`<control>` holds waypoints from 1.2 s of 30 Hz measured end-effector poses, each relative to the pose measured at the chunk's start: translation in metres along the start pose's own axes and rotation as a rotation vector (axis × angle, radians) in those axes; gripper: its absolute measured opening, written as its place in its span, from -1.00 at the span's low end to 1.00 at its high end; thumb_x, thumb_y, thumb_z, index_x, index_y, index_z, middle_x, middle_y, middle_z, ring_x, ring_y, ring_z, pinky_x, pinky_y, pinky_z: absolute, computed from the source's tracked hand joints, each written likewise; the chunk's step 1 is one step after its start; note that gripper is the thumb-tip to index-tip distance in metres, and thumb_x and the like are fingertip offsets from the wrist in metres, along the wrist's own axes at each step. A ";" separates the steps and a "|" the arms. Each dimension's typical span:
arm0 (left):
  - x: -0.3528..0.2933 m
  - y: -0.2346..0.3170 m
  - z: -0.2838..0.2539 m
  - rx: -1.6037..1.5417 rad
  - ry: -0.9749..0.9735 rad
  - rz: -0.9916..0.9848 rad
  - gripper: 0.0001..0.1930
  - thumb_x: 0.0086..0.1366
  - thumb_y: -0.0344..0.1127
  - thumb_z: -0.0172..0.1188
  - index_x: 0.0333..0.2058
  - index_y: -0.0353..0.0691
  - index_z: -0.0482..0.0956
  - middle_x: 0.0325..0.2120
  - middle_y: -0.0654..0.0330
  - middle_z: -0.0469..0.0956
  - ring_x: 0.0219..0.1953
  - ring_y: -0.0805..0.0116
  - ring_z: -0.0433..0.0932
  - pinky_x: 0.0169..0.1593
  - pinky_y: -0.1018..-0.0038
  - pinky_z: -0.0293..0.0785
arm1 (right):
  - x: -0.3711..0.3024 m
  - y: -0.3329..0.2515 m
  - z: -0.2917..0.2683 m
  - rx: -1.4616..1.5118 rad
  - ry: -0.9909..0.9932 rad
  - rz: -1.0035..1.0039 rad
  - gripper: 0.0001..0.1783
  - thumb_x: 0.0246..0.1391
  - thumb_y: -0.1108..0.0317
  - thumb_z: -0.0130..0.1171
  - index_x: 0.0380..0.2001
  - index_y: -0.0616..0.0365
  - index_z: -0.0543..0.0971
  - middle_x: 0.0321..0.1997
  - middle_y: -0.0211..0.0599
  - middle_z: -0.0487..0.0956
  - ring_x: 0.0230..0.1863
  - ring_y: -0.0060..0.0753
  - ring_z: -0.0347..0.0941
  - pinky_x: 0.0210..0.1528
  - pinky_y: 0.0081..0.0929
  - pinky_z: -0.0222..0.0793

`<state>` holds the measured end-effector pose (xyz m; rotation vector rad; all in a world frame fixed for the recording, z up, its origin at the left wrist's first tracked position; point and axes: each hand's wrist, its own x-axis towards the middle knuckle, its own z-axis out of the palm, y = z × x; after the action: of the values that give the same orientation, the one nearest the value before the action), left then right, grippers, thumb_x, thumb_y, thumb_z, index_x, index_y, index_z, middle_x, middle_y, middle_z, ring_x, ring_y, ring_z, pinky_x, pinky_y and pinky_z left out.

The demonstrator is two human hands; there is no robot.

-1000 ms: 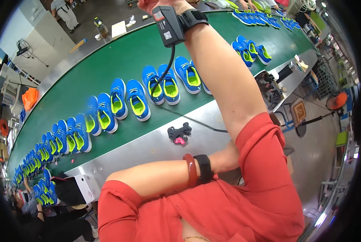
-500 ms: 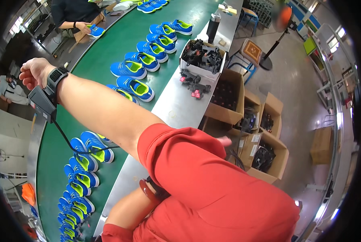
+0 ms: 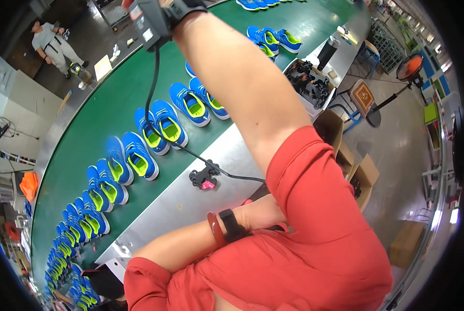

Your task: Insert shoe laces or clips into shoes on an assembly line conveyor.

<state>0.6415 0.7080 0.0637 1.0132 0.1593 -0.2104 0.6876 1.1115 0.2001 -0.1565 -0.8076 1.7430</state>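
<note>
My right arm reaches across a green conveyor belt (image 3: 107, 103) toward the top edge. Only a sliver of my right hand (image 3: 165, 2) shows beside the black box-shaped device (image 3: 149, 26) at its wrist, so its fingers cannot be read. Close to my body, over the metal ledge (image 3: 164, 207), is my left hand (image 3: 265, 211). My right arm and sleeve hide its fingers. Pairs of blue running shoes (image 3: 167, 124) with lime linings stand in a long row on the belt. On the ledge lie black plastic pieces (image 3: 203, 175) with a pink tag.
A white box (image 3: 309, 85) of black plastic pieces and a dark bottle (image 3: 329, 50) stand on the ledge. Cartons (image 3: 365, 181), a stool (image 3: 364, 96) and a fan (image 3: 411, 67) are on the right. A person (image 3: 55, 44) stands beyond the belt. A black cable (image 3: 190, 153) hangs from the wrist device.
The view has turned, and the row of shoes sits differently in it. My right hand has gone up, mostly past the top edge. More of my left hand shows. The dark-clothed co-worker has left view.
</note>
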 end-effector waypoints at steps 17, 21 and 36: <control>0.039 0.003 0.023 0.432 0.023 0.232 -0.53 0.20 -0.26 0.20 0.07 -0.30 0.46 0.11 0.08 0.43 0.13 0.27 0.38 0.16 0.37 0.30 | -0.020 -0.036 -0.010 0.035 0.051 -0.103 -0.79 0.15 0.18 0.04 -0.49 -0.02 0.53 -0.53 -0.46 0.58 -0.56 -0.43 0.48 -0.51 -0.36 0.44; 0.040 0.001 0.020 0.431 -0.006 0.227 -0.52 0.18 -0.24 0.21 0.07 -0.29 0.46 0.12 0.07 0.42 0.14 0.25 0.37 0.18 0.36 0.28 | -0.022 -0.040 -0.017 0.035 0.058 -0.122 -0.78 0.16 0.17 0.04 -0.49 -0.02 0.54 -0.53 -0.45 0.59 -0.56 -0.41 0.48 -0.50 -0.33 0.44; 0.045 0.015 -0.001 0.425 0.082 0.514 -0.58 0.23 -0.33 0.00 0.07 -0.29 0.44 0.18 0.04 0.35 0.24 0.12 0.28 0.27 0.31 0.21 | -0.036 -0.049 -0.031 0.069 0.145 -0.173 -0.74 0.16 0.12 0.02 -0.50 -0.02 0.55 -0.52 -0.44 0.60 -0.58 -0.39 0.49 -0.49 -0.28 0.46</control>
<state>0.6885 0.7122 0.0657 1.4499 -0.0797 0.2789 0.7541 1.0983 0.1953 -0.1595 -0.6359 1.5746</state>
